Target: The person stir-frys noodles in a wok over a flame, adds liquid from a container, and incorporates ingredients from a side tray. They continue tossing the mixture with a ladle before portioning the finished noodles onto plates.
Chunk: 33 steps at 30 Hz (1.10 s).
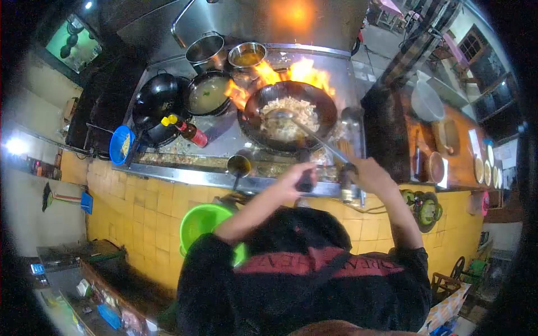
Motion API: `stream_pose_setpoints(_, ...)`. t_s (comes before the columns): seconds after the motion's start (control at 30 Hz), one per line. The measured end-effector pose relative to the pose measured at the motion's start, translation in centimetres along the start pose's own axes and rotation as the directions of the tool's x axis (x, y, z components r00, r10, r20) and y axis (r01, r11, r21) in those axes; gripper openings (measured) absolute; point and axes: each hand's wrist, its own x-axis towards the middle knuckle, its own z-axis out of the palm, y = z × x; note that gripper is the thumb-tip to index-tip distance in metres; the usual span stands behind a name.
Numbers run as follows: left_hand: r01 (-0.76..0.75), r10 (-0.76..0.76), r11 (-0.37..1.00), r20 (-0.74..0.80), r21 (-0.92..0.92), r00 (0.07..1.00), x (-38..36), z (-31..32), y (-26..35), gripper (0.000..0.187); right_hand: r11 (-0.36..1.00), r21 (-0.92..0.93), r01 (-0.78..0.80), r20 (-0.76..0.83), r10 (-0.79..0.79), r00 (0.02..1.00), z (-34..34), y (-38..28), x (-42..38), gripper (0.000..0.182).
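A dark wok (327, 115) sits over tall flames (305, 74) that rise along its far rim. Pale chopped food (304, 112) fills its bottom. My left hand (296, 181), slightly blurred, is closed around the dark wok handle (304, 158) at the near side. In my right hand (370, 175) is the long metal handle of a ladle (320, 140), whose head rests among the food and is partly covered by it. Left of the wok, a pan of cloudy liquid (208, 96) touches a second, black wok (154, 98).
Two metal pots (205, 49) (247, 55) stand behind. Yellow-capped sauce bottles (193, 134) lean near a blue bowl (120, 144). A small dipper (239, 164) lies at the front edge. A green basin (196, 221) is below. Bowls line a wooden counter (406, 120) at right.
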Motion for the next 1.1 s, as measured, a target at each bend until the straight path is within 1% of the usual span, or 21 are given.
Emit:
stream_pose_setpoints(0.03,0.023,-0.009,0.996,-0.158,0.085,0.987,-0.2,-0.3,0.8,0.012,1.000,0.003,-0.005,0.006,0.005,1.000,0.4,0.2,0.0,0.045)
stream_pose_setpoints(0.1,-0.080,0.146,0.960,-0.237,0.269,0.960,3.7,-6.8,0.3,0.008,0.992,0.122,0.039,0.008,-0.040,0.999,1.3,0.5,-0.6,0.045)
stream_pose_setpoints(0.13,-0.070,0.136,0.962,-0.243,0.262,0.960,3.6,-7.2,-0.6,0.008,0.997,0.067,-0.033,-0.011,0.034,0.999,1.5,-0.2,-0.6,0.046)
stream_pose_setpoints(0.2,-0.209,0.351,0.831,-0.194,0.516,0.916,3.0,-7.2,-2.3,0.011,0.991,0.027,-0.128,0.020,0.128,0.992,2.0,-1.3,-0.7,0.045)
stream_pose_setpoints(0.23,-0.019,0.134,0.955,-0.374,0.295,0.918,-0.5,-2.4,-2.6,0.010,0.977,-0.020,-0.210,0.028,0.211,0.977,1.9,-1.3,-0.4,0.044)
stream_pose_setpoints(0.3,-0.113,0.189,0.916,-0.166,0.385,0.968,-2.8,-0.8,-3.9,0.014,0.985,-0.052,-0.164,-0.037,0.162,0.986,2.2,-1.0,-0.3,0.044)
stream_pose_setpoints(0.37,-0.037,0.113,0.926,-0.180,0.376,0.977,-3.3,-0.5,-2.6,0.013,0.994,-0.007,-0.112,-0.009,0.111,0.994,1.7,-1.4,-1.4,0.044)
stream_pose_setpoints(0.4,0.027,0.043,0.932,-0.184,0.361,0.982,-3.2,-0.5,-1.5,0.013,0.997,-0.074,-0.004,-0.136,-0.006,0.991,2.8,-0.3,-1.8,0.039)
stream_pose_setpoints(0.43,0.046,0.039,0.936,-0.233,0.349,0.972,-2.0,-1.4,0.6,0.011,0.998,-0.057,-0.004,-0.128,-0.004,0.992,3.8,0.1,-1.5,0.039)
stream_pose_setpoints(0.5,-0.031,0.076,0.962,-0.159,0.273,0.984,1.9,-7.7,2.4,0.006,0.957,-0.290,-0.017,-0.120,-0.018,0.993,6.0,1.2,-0.6,0.049)
stream_pose_setpoints(0.53,-0.013,0.059,0.963,-0.165,0.269,0.985,1.2,-7.6,1.0,0.006,0.970,-0.245,0.004,-0.252,-0.067,0.965,7.2,2.0,0.1,0.048)
stream_pose_setpoints(0.6,-0.197,0.277,0.854,-0.101,0.481,0.956,-0.3,-6.2,-1.9,0.005,0.977,-0.206,-0.049,-0.288,-0.012,0.957,6.8,3.4,0.9,0.047)
stream_pose_setpoints(0.63,-0.296,0.315,0.646,0.107,0.704,0.943,-2.2,-5.7,-3.2,0.004,0.985,-0.152,-0.087,-0.320,0.035,0.947,6.0,3.2,1.5,0.045)
stream_pose_setpoints(0.67,-0.409,0.287,0.365,0.316,0.837,0.904,-3.8,-4.9,-3.6,0.004,0.968,-0.136,-0.211,-0.231,0.176,0.957,3.2,1.4,0.6,0.049)
stream_pose_setpoints(0.7,0.041,0.053,0.888,-0.191,0.458,0.980,-4.3,-3.0,-3.8,0.008,0.969,-0.139,-0.202,-0.243,0.164,0.956,1.7,1.0,-0.4,0.049)
stream_pose_setpoints(0.8,-0.119,0.227,0.847,-0.151,0.518,0.962,-1.9,-5.8,-1.8,0.012,0.996,-0.036,-0.084,-0.427,0.061,0.902,1.6,1.7,-2.4,0.059)
stream_pose_setpoints(0.9,-0.137,0.284,0.762,-0.136,0.633,0.949,5.3,-14.1,0.1,0.016,0.986,0.089,-0.144,-0.407,0.167,0.898,5.2,0.0,0.8,0.060)
stream_pose_setpoints(0.93,-0.179,0.330,0.742,-0.120,0.646,0.936,7.5,-16.2,0.2,0.017,0.955,0.039,-0.294,-0.289,0.292,0.912,6.4,-1.3,3.1,0.063)
stream_pose_setpoints(0.97,-0.231,0.381,0.720,-0.095,0.655,0.920,8.8,-16.8,0.3,0.019,0.979,-0.070,-0.189,-0.422,0.143,0.895,10.1,-0.1,5.5,0.062)
stream_pose_setpoints(1.07,-0.326,0.452,0.731,-0.068,0.599,0.889,7.0,-13.0,0.3,0.024,0.973,-0.084,-0.214,-0.162,0.199,0.967,13.2,0.8,9.6,0.060)
stream_pose_setpoints(1.1,-0.340,0.461,0.732,-0.062,0.590,0.885,6.2,-12.3,0.3,0.024,0.980,-0.063,-0.190,-0.166,0.178,0.970,13.0,1.0,9.9,0.061)
